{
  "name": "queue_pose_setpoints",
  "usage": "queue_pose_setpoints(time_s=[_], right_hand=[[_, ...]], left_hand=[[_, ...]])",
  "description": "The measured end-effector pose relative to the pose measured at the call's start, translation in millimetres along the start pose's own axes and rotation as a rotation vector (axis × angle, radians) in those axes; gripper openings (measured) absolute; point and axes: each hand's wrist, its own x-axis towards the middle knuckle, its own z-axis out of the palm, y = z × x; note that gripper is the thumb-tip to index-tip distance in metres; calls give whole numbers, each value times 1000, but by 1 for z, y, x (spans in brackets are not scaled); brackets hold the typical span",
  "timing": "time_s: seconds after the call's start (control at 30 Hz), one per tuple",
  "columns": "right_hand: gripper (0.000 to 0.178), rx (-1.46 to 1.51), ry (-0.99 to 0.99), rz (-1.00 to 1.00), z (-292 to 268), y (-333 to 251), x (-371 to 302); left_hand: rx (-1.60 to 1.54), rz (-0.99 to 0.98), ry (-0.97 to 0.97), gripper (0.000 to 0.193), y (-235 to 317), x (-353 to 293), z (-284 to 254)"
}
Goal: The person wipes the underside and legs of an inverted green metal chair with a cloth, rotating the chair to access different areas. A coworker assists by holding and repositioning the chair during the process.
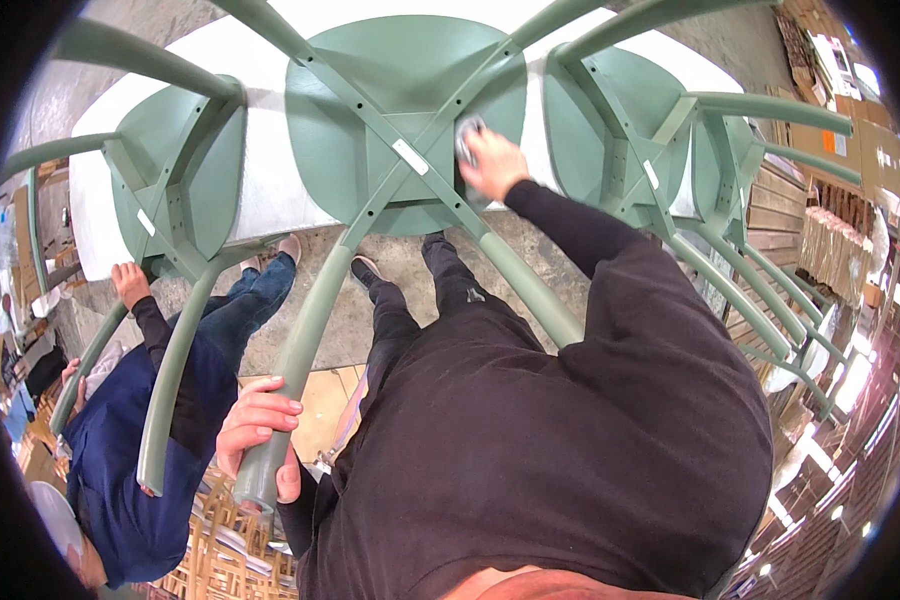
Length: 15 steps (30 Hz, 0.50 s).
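A green chair [407, 90] rests upside down in front of me, its seat on a white surface [270, 165] and its legs pointing up. The braces under the seat cross in an X, with a small white label [410, 157] at the crossing. My left hand [260, 425] is closed round the near left chair leg [315, 300], close to its tip. In my right hand [495, 165] is a small grey pad [467, 140], pressed to the seat's underside just right of the crossing. The pad is slightly blurred and its exact kind does not show.
More upturned green chairs stand at the left [180, 170] and right [615, 130], their legs sticking out toward me. A co-worker in a blue garment [140, 450] is at my left, hands near the left chair. Cardboard boxes [870, 150] are stacked at far right.
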Motion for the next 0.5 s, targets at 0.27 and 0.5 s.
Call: queue_pose_setpoints(time_s=[0.27,0.5], right_hand=[[43,-63,-234,-142,-36,28,6],[54,-83,-598,-177,-27,-8,-31]], left_hand=[[-43,42,-83,40,-3,4,-6],[-72,64,-209,41,6,7,-21]])
